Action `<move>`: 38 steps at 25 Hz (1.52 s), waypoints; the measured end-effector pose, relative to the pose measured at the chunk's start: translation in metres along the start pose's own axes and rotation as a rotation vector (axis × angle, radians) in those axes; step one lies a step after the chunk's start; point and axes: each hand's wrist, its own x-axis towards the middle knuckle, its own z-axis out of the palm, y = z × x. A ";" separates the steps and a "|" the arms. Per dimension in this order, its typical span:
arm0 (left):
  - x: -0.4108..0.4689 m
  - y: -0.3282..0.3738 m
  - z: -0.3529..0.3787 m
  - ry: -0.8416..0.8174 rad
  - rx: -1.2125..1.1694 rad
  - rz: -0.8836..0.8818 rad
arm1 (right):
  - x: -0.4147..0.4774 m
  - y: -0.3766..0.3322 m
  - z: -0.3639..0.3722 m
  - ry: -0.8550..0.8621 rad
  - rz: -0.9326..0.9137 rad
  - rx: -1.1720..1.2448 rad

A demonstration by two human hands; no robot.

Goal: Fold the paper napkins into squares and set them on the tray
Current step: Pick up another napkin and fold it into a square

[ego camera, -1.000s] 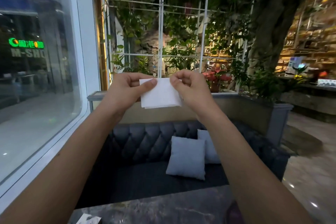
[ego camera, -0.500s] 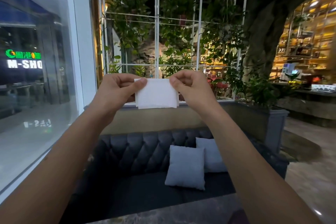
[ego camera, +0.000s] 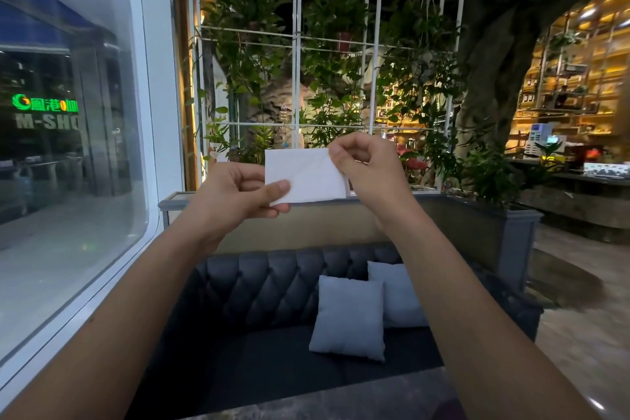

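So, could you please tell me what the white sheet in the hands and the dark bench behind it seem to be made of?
The napkin looks like thin matte tissue paper: plain white, with a soft diagonal crease. The bench looks like dark leather or a leather imitation: buttoned diamond tufting with a slight sheen. Which of the two cannot be told.

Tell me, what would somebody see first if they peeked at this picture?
First, the white napkin held up in the air in the middle, pinched by the left hand at its lower left corner and the right hand at its upper right. Below it sits a dark tufted sofa with two pale cushions. On the left, a green glowing sign shines through the big window.
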 end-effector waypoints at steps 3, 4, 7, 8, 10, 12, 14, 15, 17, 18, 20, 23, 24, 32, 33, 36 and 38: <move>-0.001 -0.001 -0.001 -0.006 -0.003 0.011 | -0.001 0.004 -0.002 0.004 0.008 0.002; -0.001 0.000 -0.001 -0.006 -0.003 0.014 | -0.001 0.004 -0.003 0.005 0.018 0.007; -0.001 -0.003 -0.002 0.018 -0.021 0.028 | -0.005 0.007 0.000 0.007 0.080 0.051; -0.001 -0.005 -0.002 0.028 -0.030 0.025 | -0.008 0.007 0.000 -0.015 0.133 0.115; -0.003 -0.011 -0.001 0.048 -0.045 0.013 | -0.015 0.011 0.001 -0.094 0.245 0.237; -0.005 -0.018 0.001 0.071 -0.070 -0.012 | -0.023 0.017 0.000 -0.152 0.282 0.265; -0.007 -0.023 0.003 0.090 -0.107 -0.048 | -0.030 0.024 -0.002 -0.146 0.312 0.251; -0.009 -0.027 0.004 0.095 -0.119 -0.062 | -0.033 0.028 -0.004 -0.131 0.336 0.263; -0.014 -0.036 0.006 0.093 -0.128 -0.073 | -0.039 0.036 -0.006 -0.108 0.376 0.305; -0.017 -0.042 0.009 0.093 -0.127 -0.085 | -0.043 0.041 -0.007 -0.102 0.396 0.321; -0.023 -0.056 0.015 0.110 -0.130 -0.113 | -0.054 0.053 -0.009 -0.108 0.424 0.334; -0.036 -0.080 0.024 0.160 -0.123 -0.173 | -0.077 0.074 -0.015 -0.182 0.473 0.334; -0.042 -0.091 0.028 0.171 -0.119 -0.198 | -0.086 0.082 -0.017 -0.210 0.495 0.321; -0.092 -0.161 0.070 0.172 -0.146 -0.356 | -0.150 0.144 -0.029 -0.170 0.669 0.253; -0.101 -0.170 0.078 0.171 -0.135 -0.378 | -0.160 0.152 -0.032 -0.157 0.698 0.253; -0.132 -0.203 0.106 0.175 -0.131 -0.485 | -0.193 0.180 -0.042 -0.163 0.772 0.210; -0.152 -0.221 0.122 0.184 -0.143 -0.539 | -0.213 0.196 -0.050 -0.175 0.808 0.197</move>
